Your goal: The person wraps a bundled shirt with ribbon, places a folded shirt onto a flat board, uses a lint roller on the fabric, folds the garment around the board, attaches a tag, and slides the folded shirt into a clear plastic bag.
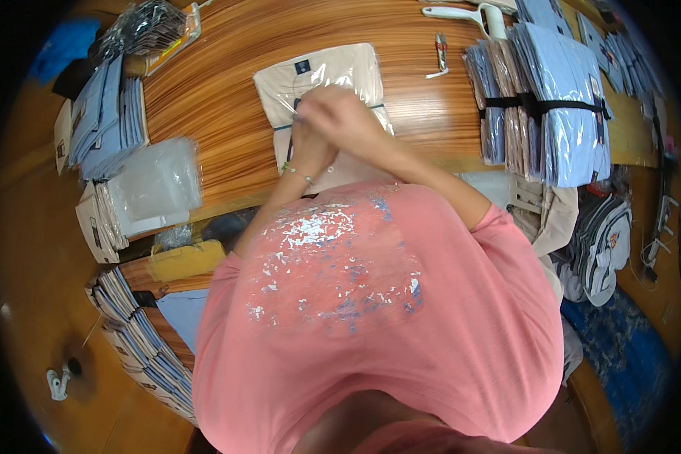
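Observation:
A folded cream shirt point(321, 64) in a shiny clear plastic bag lies on the wooden table in front of me. It has a dark label near its far end. Both hands are over its middle. My right hand point(337, 115) crosses above the left, its fingers curled in and smeared by motion; anything between them is hidden. My left hand point(312, 148), with a bracelet at its wrist, rests lower on the shirt, and its fingers are mostly covered by the right hand.
Bagged blue and brown shirts point(564, 98) bound with a black strap stand at right. A small cutter point(440, 53) and a white-handled roller point(493, 21) lie behind. Clear bags point(155, 185) and folded blue shirts point(110, 125) sit at left; more shirt stacks point(147, 340) stand below.

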Action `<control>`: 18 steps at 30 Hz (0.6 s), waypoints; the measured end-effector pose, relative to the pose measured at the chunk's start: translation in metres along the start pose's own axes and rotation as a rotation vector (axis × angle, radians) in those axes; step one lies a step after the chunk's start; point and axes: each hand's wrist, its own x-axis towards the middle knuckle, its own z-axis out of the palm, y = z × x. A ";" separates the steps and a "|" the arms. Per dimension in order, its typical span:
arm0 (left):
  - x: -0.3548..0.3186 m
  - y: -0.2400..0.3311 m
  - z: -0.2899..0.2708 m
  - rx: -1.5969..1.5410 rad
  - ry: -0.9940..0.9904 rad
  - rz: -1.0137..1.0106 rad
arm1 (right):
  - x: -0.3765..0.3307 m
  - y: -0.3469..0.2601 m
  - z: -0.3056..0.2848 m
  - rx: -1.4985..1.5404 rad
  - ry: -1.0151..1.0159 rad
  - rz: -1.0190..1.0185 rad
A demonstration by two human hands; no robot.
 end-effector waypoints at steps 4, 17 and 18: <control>0.005 0.007 0.008 0.103 0.018 -0.204 | -0.004 0.056 -0.002 0.283 0.021 0.342; -0.003 0.010 0.008 0.120 0.021 -0.193 | -0.001 0.076 0.011 0.609 0.029 0.449; -0.004 0.009 0.007 0.125 0.019 -0.186 | 0.001 0.073 0.007 0.550 0.019 0.424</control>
